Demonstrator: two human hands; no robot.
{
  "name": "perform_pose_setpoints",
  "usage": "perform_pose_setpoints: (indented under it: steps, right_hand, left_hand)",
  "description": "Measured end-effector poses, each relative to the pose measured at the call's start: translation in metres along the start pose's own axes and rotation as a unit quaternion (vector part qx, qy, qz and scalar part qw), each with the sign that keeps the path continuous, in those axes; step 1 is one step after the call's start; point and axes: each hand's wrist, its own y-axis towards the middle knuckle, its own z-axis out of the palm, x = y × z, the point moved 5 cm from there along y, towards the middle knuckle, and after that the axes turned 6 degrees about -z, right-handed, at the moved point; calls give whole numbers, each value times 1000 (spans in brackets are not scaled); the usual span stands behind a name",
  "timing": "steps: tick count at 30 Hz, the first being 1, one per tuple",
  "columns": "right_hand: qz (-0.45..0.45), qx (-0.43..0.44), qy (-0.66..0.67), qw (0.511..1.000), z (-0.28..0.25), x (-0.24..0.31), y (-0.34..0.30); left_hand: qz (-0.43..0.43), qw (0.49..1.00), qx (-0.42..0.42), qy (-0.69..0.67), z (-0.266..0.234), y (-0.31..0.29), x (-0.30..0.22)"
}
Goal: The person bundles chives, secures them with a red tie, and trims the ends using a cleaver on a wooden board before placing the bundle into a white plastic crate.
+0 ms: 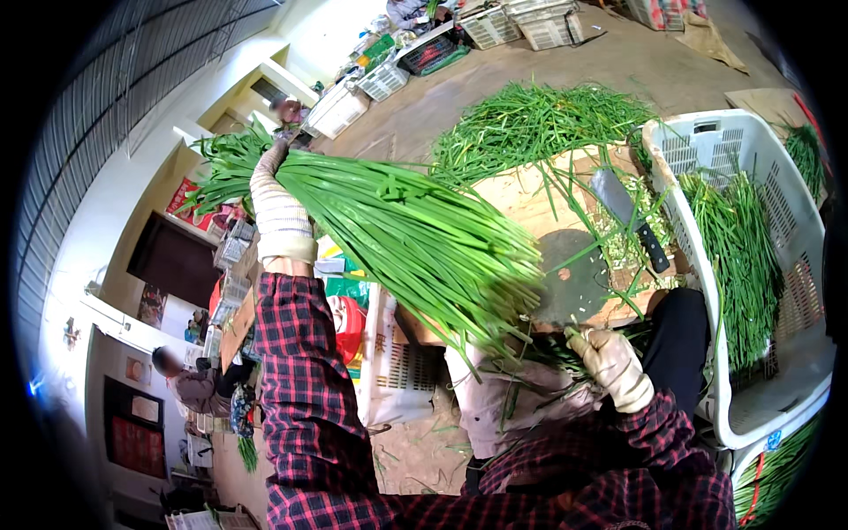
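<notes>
My left hand [276, 199], in a striped knit glove, is closed round a big bunch of long green chives [397, 221]. The bunch is held up aslant, leafy tips beyond the hand at the upper left. Its pale stem ends hang over the near edge of a wooden board [521, 199] and are blurred. My right hand [611, 360], gloved too, is low over my lap with its fingers curled together. Green strands lie about its fingertips; what it grips is hidden. On the board rest a cleaver [618, 201] with a black handle and pale cut bits.
Loose chives [539, 128] are heaped beyond the board. A white plastic crate [676, 190] at the right holds upright chive bundles [733, 256]. A white basket [380, 371] and a red tub [346, 320] stand left of the board. Farther off, people sit among crates [340, 108].
</notes>
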Motion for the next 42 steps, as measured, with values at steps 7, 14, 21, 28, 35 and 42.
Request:
perform_pose_setpoints:
  steps: [7, 14, 21, 28, 35, 42]
  right_hand:
    - [-262, -169, -138, 940, -19, 110, 54]
    - [-158, -131, 293, 934, 18, 67, 106]
    - [-97, -101, -36, 990, -8, 31, 41]
    - [-114, -55, -172, 977, -21, 68, 23]
    - [-350, -220, 151, 898, 5, 123, 84]
    - [34, -146, 638, 756, -27, 24, 48]
  left_hand:
    - [-8, 998, 42, -46, 9, -1, 4]
    - [77, 997, 28, 5, 38, -35, -10]
    - [45, 997, 38, -40, 16, -43, -20]
    - [22, 994, 45, -96, -30, -22, -11]
    - [6, 999, 27, -44, -3, -38, 4]
    - [-2, 996, 43, -76, -27, -44, -1]
